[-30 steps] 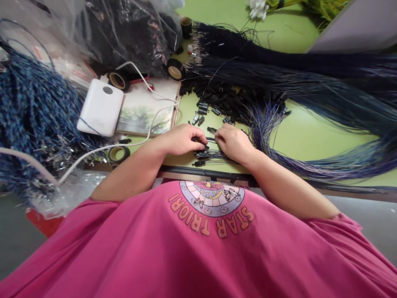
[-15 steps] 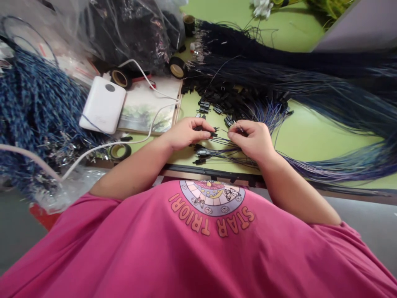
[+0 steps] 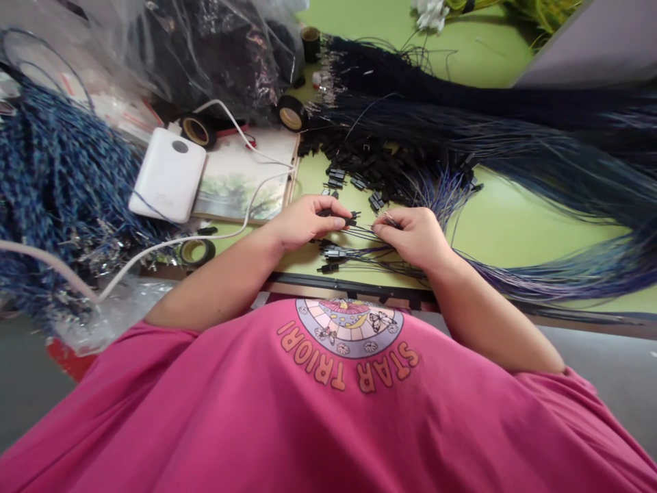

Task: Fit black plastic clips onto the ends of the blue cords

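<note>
My left hand (image 3: 314,220) is closed on a small black connector (image 3: 351,218), pinched between thumb and fingers, its end poking out to the right. Thin dark wires (image 3: 362,233) run from there toward my right hand (image 3: 410,233), whose thumb and forefinger are pressed together on a thin wire with a small metal end (image 3: 390,219). Below the hands, more black connectors (image 3: 335,253) with wires lie near the table edge. Just beyond my fingers sit loose black connectors (image 3: 376,200) beside a larger heap of black connectors (image 3: 380,161).
Bundles of dark blue wires (image 3: 513,130) cover the right side of the green table (image 3: 493,226). To the left are a white power bank (image 3: 168,174) with a white cable (image 3: 169,245), a notebook (image 3: 241,188), rolls of black tape (image 3: 292,113) and twisted blue wires (image 3: 56,157).
My right hand has shifted slightly left and down, toward the connector in my left hand. The left hand keeps its pinch. The whole view has shifted a little.
</note>
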`<state>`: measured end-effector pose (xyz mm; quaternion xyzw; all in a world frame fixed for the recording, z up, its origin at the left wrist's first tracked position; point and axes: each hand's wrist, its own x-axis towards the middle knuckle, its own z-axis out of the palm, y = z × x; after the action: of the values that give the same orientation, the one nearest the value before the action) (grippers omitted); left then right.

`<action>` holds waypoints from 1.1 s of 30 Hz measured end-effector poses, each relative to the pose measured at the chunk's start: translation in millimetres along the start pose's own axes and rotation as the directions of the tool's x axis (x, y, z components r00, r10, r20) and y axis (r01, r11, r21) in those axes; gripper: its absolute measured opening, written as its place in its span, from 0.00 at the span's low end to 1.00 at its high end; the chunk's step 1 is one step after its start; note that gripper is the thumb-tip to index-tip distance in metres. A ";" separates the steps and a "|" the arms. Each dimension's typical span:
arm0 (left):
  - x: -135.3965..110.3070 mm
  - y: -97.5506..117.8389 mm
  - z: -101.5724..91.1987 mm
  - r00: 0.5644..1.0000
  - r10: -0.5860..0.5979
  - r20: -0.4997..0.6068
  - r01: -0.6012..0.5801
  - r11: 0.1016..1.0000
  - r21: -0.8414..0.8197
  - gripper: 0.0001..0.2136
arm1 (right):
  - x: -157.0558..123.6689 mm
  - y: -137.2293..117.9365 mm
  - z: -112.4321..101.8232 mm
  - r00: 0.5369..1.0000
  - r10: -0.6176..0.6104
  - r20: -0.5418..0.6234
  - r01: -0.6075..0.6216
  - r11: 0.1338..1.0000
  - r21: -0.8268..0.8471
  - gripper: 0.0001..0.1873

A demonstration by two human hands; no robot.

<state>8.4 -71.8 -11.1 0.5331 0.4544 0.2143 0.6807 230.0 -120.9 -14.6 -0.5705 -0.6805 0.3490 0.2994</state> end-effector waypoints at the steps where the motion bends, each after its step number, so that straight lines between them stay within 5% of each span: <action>1: -0.2 0.0 -0.2 1.000 0.007 -0.004 -0.007 0.999 0.032 0.09 | -0.1 -0.7 0.5 1.000 0.005 0.007 -0.005 1.000 -0.001 0.10; 7: -2.9 -1.3 0.1 0.987 0.154 -0.047 -0.128 0.927 0.353 0.09 | 0.8 -5.5 8.5 0.997 0.056 0.061 -0.055 0.998 -0.025 0.12; 13: -4.8 -1.2 0.8 0.978 0.194 -0.073 -0.139 0.878 0.459 0.10 | 5.0 -6.1 9.6 0.990 0.093 0.108 -0.094 0.996 0.004 0.10; 25: -2.0 -9.2 1.0 0.979 0.202 0.040 -0.196 0.856 0.479 0.10 | 6.3 -2.5 16.9 0.988 0.060 0.143 -0.064 0.998 0.026 0.10; 33: -3.4 -8.6 5.8 0.962 0.253 -0.098 -0.185 0.877 0.444 0.11 | 5.5 -3.4 15.3 0.993 0.061 0.099 -0.069 0.994 0.084 0.10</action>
<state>10.0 -80.5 -17.6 0.7002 0.4779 0.2248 0.4804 214.8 -117.9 -20.6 -0.5612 -0.6592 0.4152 0.2794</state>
